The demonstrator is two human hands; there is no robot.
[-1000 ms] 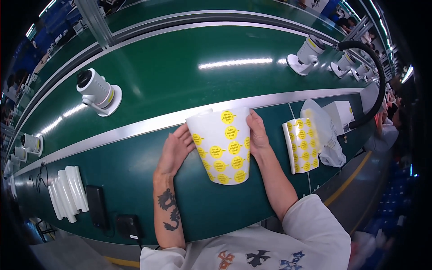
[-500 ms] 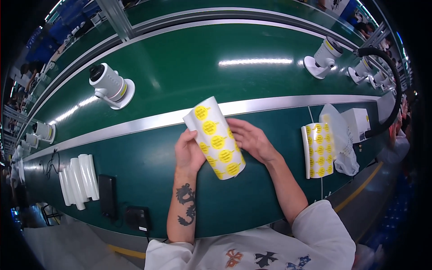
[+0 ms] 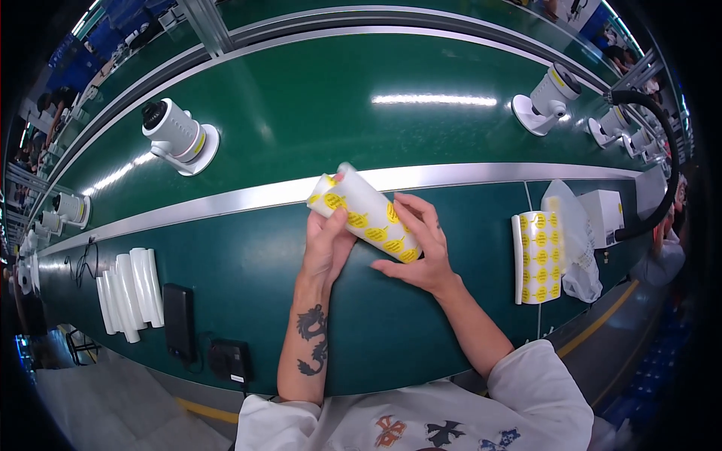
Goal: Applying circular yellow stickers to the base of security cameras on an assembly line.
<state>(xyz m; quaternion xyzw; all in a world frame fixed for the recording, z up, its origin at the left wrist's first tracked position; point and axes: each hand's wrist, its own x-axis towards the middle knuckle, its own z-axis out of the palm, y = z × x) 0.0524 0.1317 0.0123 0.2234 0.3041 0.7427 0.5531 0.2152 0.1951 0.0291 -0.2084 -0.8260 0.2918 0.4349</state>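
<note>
A white sheet with round yellow stickers [image 3: 368, 218], curled into a loose tube, is tilted between my hands above the near edge of the metal rail. My left hand [image 3: 327, 237] is closed round its left end, the thumb pressing on the stickers. My right hand [image 3: 425, 252] cups the right end, fingers along the upper side and the thumb below. Another partly rolled sheet of yellow stickers [image 3: 540, 255] lies on the green bench [image 3: 451, 331] to the right.
Several white rolls [image 3: 131, 293] lie at the left, next to a black box-shaped device [image 3: 179, 323] and a black adapter [image 3: 229, 361]. White cameras on round bases [image 3: 184, 139] stand along the green belt. At the right are a plastic bag [image 3: 579, 259], a white box [image 3: 602, 214] and a black hose [image 3: 665, 150].
The sticker sheet has turned further on its side and curled more tightly. My left thumb now presses on its face, and my right hand has shifted to its lower right end.
</note>
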